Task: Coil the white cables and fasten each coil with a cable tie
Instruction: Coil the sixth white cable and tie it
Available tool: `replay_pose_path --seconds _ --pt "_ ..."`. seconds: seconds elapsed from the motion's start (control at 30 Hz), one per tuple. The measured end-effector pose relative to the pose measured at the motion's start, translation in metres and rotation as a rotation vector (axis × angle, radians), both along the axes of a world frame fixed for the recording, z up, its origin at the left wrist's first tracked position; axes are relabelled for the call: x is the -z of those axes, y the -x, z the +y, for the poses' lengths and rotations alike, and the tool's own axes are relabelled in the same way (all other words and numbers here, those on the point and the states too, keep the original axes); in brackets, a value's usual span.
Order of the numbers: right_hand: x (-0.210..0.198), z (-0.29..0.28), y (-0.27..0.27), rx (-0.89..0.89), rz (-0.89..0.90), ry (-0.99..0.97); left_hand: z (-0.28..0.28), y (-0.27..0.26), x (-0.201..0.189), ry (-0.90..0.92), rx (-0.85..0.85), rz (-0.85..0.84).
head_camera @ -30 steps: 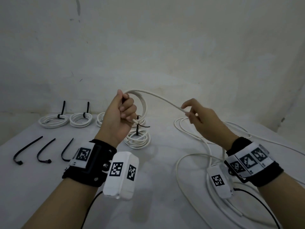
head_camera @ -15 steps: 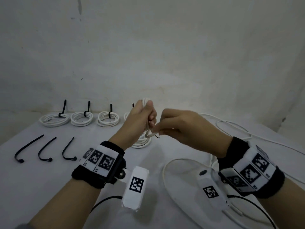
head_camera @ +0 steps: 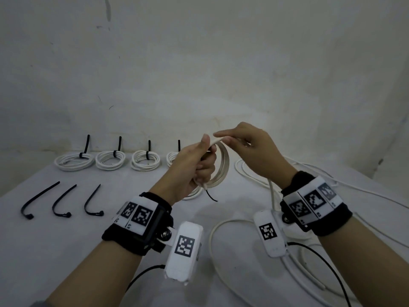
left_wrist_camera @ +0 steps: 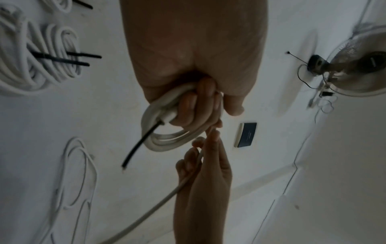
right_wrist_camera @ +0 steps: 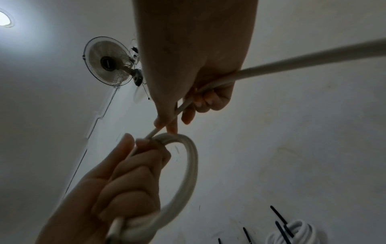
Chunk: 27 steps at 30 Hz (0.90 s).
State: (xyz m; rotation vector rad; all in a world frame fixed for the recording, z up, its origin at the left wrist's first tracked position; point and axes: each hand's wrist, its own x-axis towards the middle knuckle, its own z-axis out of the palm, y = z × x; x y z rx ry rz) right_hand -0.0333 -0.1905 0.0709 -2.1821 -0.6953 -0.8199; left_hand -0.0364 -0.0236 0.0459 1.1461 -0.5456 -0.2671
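My left hand [head_camera: 202, 166] grips a small coil of white cable [head_camera: 224, 168] held upright above the table. A short black wire end [head_camera: 211, 196] sticks out below the fist. My right hand [head_camera: 223, 140] pinches the same cable at the top of the coil, right against the left thumb. From the right hand the loose cable [head_camera: 271, 191] drops to the table and runs on in wide loops [head_camera: 212, 238]. The left wrist view shows my fingers curled round the coil [left_wrist_camera: 167, 137]. In the right wrist view the cable [right_wrist_camera: 292, 63] passes through the right palm to the coil [right_wrist_camera: 189, 171].
Three tied coils [head_camera: 74, 161] [head_camera: 110, 159] [head_camera: 145, 160] lie in a row at the back left, a fourth [head_camera: 172, 157] partly behind my left hand. Another coil [head_camera: 193, 195] lies under that hand. Three loose black cable ties [head_camera: 39, 199] [head_camera: 63, 203] [head_camera: 93, 202] lie front left. More white cable [head_camera: 354, 187] crosses the right side.
My right hand swung in from the right to the left hand, then rose to the top of the coil, laying on another turn. The left hand kept its grip.
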Motion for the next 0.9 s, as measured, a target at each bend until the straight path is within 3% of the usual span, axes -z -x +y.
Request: replay_pose_path --seconds 0.17,0.37,0.5,0.6,0.7,0.9 --pt "0.006 0.008 0.003 -0.15 0.169 0.036 -0.004 -0.001 0.0 0.063 -0.088 -0.02" --pt "0.003 0.002 -0.001 -0.147 0.171 0.152 0.006 -0.011 0.004 -0.191 -0.336 -0.175" --pt "0.002 0.001 -0.002 -0.131 0.165 0.198 0.003 -0.011 0.002 -0.22 -0.326 -0.185" --pt "0.001 0.0 -0.004 -0.098 0.147 0.18 -0.003 -0.008 0.001 -0.107 -0.222 -0.032" --pt "-0.001 0.003 -0.002 -0.128 0.166 0.099 -0.009 -0.006 -0.002 0.125 -0.144 0.076" --pt "0.004 -0.021 -0.003 -0.195 0.429 -0.132 0.002 -0.014 -0.014 0.402 -0.215 0.177"
